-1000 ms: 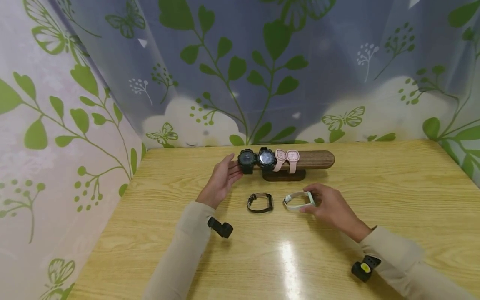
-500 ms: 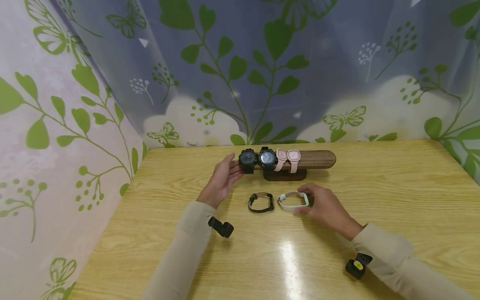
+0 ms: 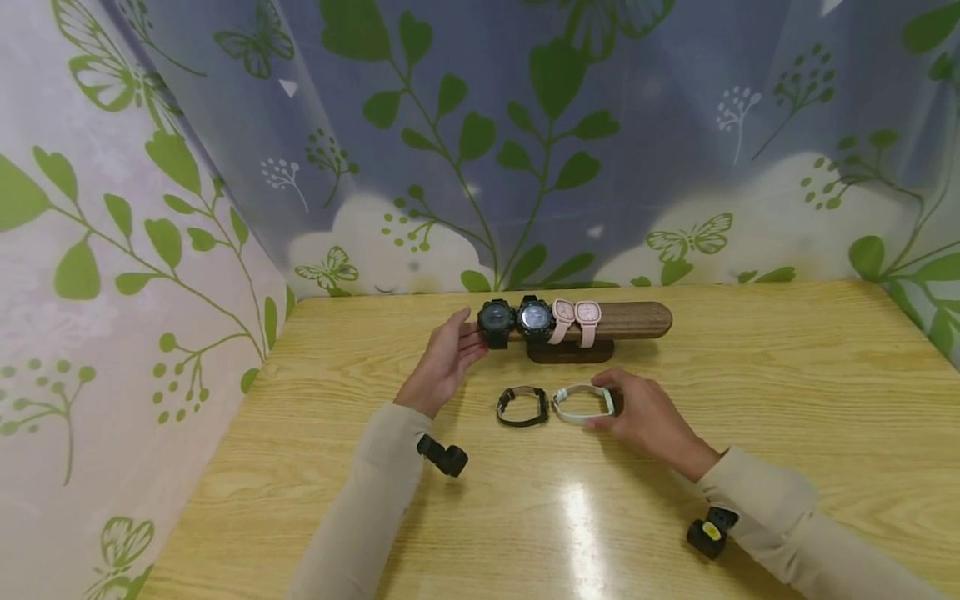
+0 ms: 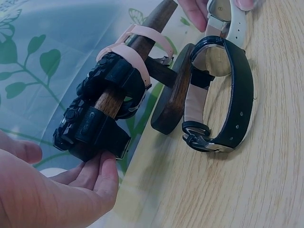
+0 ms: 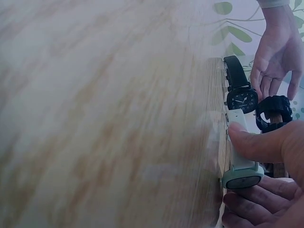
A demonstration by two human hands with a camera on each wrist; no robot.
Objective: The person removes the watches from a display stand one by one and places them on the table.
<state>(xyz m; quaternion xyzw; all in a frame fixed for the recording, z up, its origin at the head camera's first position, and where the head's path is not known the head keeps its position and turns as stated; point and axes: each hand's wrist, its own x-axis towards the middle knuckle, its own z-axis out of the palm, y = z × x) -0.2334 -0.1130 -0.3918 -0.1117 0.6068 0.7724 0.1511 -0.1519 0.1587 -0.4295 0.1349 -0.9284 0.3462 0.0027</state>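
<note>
My right hand (image 3: 648,417) holds a white-strapped watch with a mint case (image 5: 242,179) between thumb and fingers, low at the table. Just left of it, a black leather-strap watch (image 4: 241,95) stands on its side, its strap buckled into a loop. My left hand (image 3: 447,360) is at the left end of a wooden watch stand (image 3: 633,320). Its fingertips touch the underside of a chunky black watch (image 4: 92,135), the thumb apart. Beside that on the bar are a second chunky black watch (image 3: 534,317) and two pink watches (image 3: 588,313).
The stand's bar rests on a dark wooden base (image 3: 570,351) near the back of the wood-grain table (image 3: 510,517). Behind it hangs a blue curtain (image 3: 675,125) with a green leaf print. A small black camera (image 3: 444,457) is strapped to each sleeve.
My right hand has moved left with the white-strapped watch, bringing it close beside the black leather-strap watch. My left hand has stayed at the stand's end.
</note>
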